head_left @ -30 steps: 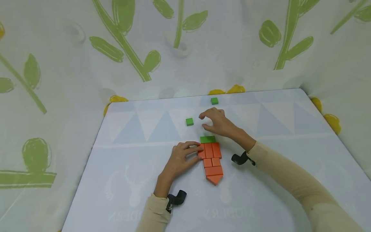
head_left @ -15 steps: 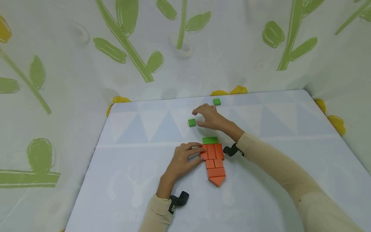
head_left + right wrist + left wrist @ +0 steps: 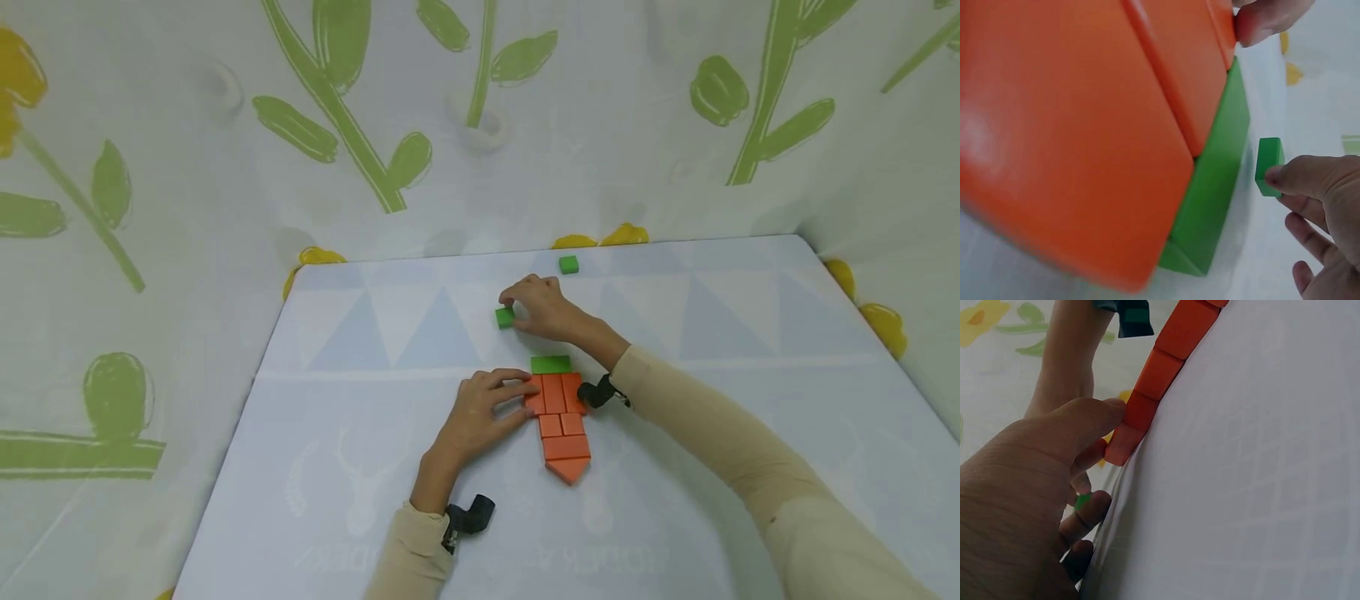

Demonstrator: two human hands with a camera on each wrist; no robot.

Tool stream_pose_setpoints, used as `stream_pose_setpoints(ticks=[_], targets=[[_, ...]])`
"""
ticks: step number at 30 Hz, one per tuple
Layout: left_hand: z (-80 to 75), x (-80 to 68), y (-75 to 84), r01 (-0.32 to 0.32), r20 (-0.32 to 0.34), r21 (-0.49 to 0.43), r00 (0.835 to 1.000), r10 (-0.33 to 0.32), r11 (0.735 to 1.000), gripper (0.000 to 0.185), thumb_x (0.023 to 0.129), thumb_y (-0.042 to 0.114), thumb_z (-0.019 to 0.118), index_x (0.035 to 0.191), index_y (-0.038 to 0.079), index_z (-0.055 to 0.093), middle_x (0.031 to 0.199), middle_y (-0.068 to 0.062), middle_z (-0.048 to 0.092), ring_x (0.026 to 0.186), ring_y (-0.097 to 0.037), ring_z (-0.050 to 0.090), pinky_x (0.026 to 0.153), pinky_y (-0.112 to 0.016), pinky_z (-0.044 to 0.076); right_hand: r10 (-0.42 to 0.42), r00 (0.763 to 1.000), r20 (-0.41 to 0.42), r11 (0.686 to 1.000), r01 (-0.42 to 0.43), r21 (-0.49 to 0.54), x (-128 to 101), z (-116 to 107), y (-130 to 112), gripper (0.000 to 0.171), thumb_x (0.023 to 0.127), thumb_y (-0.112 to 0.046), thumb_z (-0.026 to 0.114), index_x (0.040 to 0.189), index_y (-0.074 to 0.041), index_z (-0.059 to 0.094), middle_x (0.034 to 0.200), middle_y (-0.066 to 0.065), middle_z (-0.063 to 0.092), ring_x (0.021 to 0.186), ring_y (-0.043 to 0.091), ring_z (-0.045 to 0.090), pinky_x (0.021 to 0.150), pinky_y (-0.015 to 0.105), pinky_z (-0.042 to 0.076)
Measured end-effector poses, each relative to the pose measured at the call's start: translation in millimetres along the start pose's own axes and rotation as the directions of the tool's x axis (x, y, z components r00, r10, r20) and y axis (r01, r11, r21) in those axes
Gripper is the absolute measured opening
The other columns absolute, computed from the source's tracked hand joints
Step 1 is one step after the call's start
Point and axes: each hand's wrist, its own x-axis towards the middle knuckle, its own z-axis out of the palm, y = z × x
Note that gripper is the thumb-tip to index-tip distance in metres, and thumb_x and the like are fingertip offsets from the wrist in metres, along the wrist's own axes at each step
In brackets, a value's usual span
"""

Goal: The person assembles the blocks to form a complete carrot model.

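Note:
My right hand [image 3: 551,310] pinches a small green block [image 3: 1267,156] between thumb and index finger, above the far end of a row of blocks. The other right fingers are spread in the right wrist view. My left hand [image 3: 480,412] rests on the left side of the orange blocks [image 3: 553,393], its fingertips touching the leftmost one; in the left wrist view the thumb [image 3: 1100,415] lies along their edge. A long green block [image 3: 551,365] sits against the far edge of the orange ones. At the near end, a triangular orange block [image 3: 568,471] points towards me.
Another small green block [image 3: 569,265] lies near the far edge of the table [image 3: 360,483]. A white cloth wall [image 3: 225,167] with painted green leaves rises behind and beside the table. Black cameras are strapped to both wrists.
My right hand has moved left to the nearer small green block, and its thumb and index finger have closed on it. The left hand stays at the orange blocks. The head view has shifted slightly.

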Motion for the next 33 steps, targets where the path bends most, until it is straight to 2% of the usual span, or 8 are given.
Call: stream_pose_setpoints(ticks=[8, 18, 33], targets=[[-4.8, 0.3, 0.1, 0.003, -0.008, -0.001, 1.000, -0.003, 1.000, 0.030, 0.094, 0.033, 0.071, 0.124, 0.026, 0.073, 0.134, 0.007, 0.059, 0.111, -0.021, 0.054, 0.082, -0.041, 0.037, -0.100, 0.995, 0.014, 0.994, 0.099, 0.040, -23, -13, -5, 0.034, 0.090, -0.008, 0.073, 0.123, -0.010, 0.069, 0.120, 0.002, 0.067, 0.121, 0.024, 0.049, 0.100, 0.050, 0.028], [-4.6, -1.6, -1.4, 0.020, 0.008, 0.002, 1.000, -0.020, 1.000, 0.031, 0.095, 0.033, 0.070, 0.125, 0.027, 0.072, 0.135, 0.007, 0.058, 0.110, -0.019, 0.053, 0.082, -0.040, 0.036, -0.164, 0.985, 0.062, 0.986, 0.162, 0.023, -44, -13, -9, 0.034, 0.089, -0.006, 0.074, 0.122, -0.010, 0.070, 0.121, 0.001, 0.068, 0.122, 0.026, 0.049, 0.098, 0.049, 0.030], [-1.2, 0.2, 1.8, 0.014, 0.005, -0.014, 1.000, -0.014, 1.000, 0.032, 0.095, 0.033, 0.070, 0.126, 0.026, 0.071, 0.135, 0.007, 0.058, 0.113, -0.020, 0.053, 0.084, -0.042, 0.037, -0.171, 0.979, 0.108, 0.985, 0.173, -0.006, -55, -8, -3, 0.033, 0.089, -0.007, 0.074, 0.122, -0.012, 0.070, 0.122, 0.002, 0.066, 0.123, 0.026, 0.048, 0.098, 0.049, 0.032]])
